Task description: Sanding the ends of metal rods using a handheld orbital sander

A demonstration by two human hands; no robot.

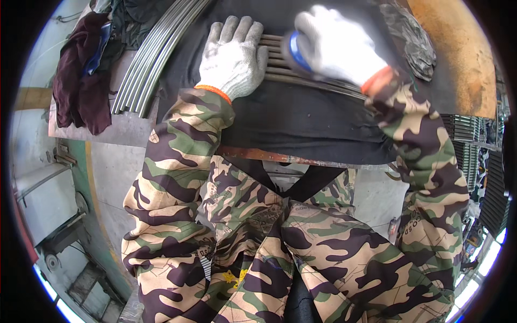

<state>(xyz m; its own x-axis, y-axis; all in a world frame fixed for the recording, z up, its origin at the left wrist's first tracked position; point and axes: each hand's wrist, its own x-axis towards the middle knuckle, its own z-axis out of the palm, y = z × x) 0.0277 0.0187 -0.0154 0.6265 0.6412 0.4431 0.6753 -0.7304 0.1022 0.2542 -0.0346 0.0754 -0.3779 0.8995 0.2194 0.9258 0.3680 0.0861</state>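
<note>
Rods [273,63] need steady pinning under the flattened left hand [231,60]; right hand [339,46], gripping the blue-rimmed tool [295,51], should stroke evenly.

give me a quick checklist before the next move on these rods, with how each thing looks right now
1. Left hand on the rods: ok, gloved, laid flat across them.
2. Right hand gloved: ok.
3. Firm grip on the blue-edged tool: cannot tell, the picture is blurred there.
4. Black cloth under the rods: ok.
5. Other rods kept apart: ok, bundled off to the left.
6. Right sleeve clear of the rods: cannot tell, they run out of sight near its cuff.
</note>
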